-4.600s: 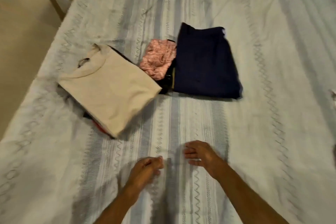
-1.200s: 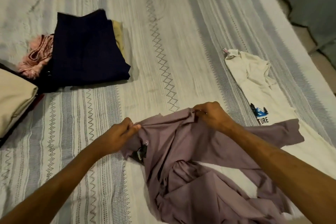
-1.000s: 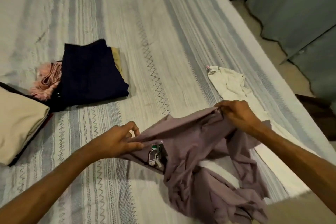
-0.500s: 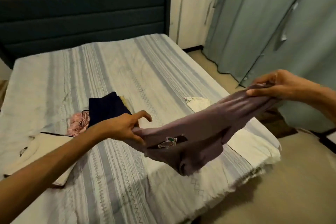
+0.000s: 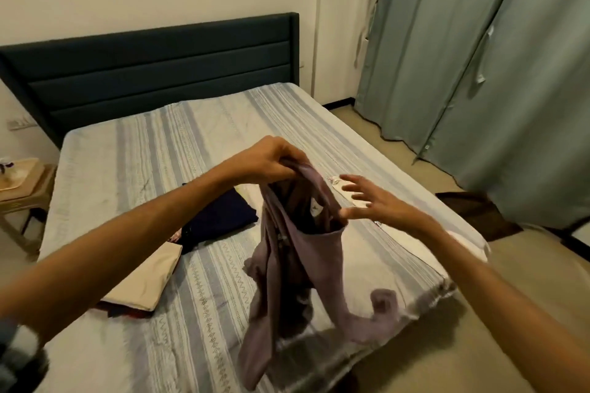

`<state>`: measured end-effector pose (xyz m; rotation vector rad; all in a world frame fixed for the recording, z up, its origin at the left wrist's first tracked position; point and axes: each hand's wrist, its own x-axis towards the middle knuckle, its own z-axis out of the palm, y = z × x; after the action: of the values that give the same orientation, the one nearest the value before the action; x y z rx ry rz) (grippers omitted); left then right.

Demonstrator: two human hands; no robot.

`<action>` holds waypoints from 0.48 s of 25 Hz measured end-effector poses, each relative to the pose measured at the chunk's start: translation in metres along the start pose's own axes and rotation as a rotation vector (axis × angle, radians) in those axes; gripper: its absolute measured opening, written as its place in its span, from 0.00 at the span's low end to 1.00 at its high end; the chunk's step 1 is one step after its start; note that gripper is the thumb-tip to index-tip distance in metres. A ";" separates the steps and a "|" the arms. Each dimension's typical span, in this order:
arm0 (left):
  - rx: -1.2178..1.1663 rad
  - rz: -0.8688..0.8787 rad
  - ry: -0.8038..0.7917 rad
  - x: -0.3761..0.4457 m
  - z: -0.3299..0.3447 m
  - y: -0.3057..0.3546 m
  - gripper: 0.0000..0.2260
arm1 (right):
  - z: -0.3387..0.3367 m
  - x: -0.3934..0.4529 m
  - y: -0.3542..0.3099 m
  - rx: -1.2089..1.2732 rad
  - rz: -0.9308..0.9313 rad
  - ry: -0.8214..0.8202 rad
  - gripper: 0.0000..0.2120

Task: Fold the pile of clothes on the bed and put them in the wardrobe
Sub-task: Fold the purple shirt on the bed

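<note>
A mauve garment (image 5: pixel 287 271) hangs above the striped bed (image 5: pixel 178 150), gathered at its top edge in the grip of my left hand (image 5: pixel 271 161). Its sleeves dangle down to the near edge of the mattress. My right hand (image 5: pixel 367 201) hovers just right of the garment's opening with fingers spread, the thumb close to the cloth and nothing held. On the bed behind lie a folded beige garment (image 5: pixel 150 277), a folded navy garment (image 5: pixel 220 217) and, partly hidden by my right hand, a white T-shirt (image 5: pixel 459 239).
A dark padded headboard (image 5: pixel 153 67) stands at the far end of the bed. Grey-green curtains (image 5: pixel 479 73) hang on the right, with bare floor (image 5: pixel 479 344) below. A small side table (image 5: pixel 22 182) sits at the left. A dark mat (image 5: pixel 472 210) lies by the curtains.
My right hand has let go of the mauve garment and now spreads open beside it. My left hand has lifted the garment, which hangs down instead of being stretched between both hands.
</note>
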<state>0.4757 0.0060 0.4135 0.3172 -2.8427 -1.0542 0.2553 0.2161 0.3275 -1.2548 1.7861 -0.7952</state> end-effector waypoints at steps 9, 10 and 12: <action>0.728 -0.218 0.675 -0.018 -0.046 0.051 0.17 | 0.098 0.042 -0.026 0.195 -0.246 0.617 0.10; 0.741 -0.253 0.628 -0.020 -0.052 0.053 0.15 | 0.088 0.044 -0.036 0.304 -0.244 0.643 0.11; 0.625 -0.352 0.377 -0.022 -0.070 0.055 0.12 | 0.049 0.049 -0.062 0.500 -0.195 0.682 0.12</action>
<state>0.4995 0.0071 0.5025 0.9705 -2.7276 -0.0671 0.3164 0.1477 0.3435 -0.8752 1.7953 -1.8189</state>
